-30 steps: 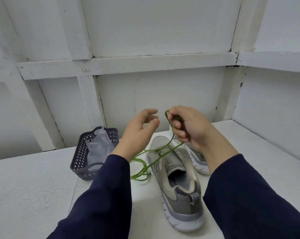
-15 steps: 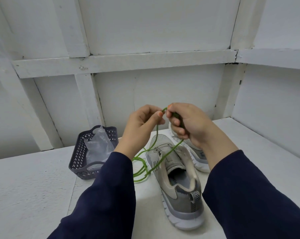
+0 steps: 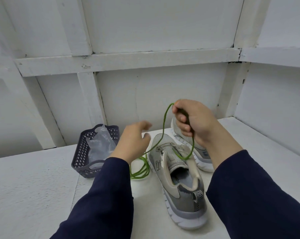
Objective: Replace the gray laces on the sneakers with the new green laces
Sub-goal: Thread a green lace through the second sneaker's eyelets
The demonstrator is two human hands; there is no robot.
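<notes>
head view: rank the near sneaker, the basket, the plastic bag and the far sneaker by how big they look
1. near sneaker, helped by nearness to the camera
2. basket
3. plastic bag inside it
Unranked: far sneaker, largely hidden behind the right hand

Item count on the desk (image 3: 34, 187), quantity 1. Sneakers: 2, namely the near sneaker (image 3: 182, 183) and the far sneaker (image 3: 201, 153) at 1 o'clock from it. The green lace (image 3: 164, 121): 1 traceable strand. Its coil at 9 o'clock from the near sneaker shows several loops, and whether these belong to one lace or two cannot be determined. The basket (image 3: 80, 157): 1, at 10 o'clock from the near sneaker. The clear plastic bag (image 3: 101, 145): 1, inside the basket. Hands: 2, namely the left hand (image 3: 132, 144) and the right hand (image 3: 195, 119). Dark blue sleeves (image 3: 111, 195): 2, one per arm.
</notes>
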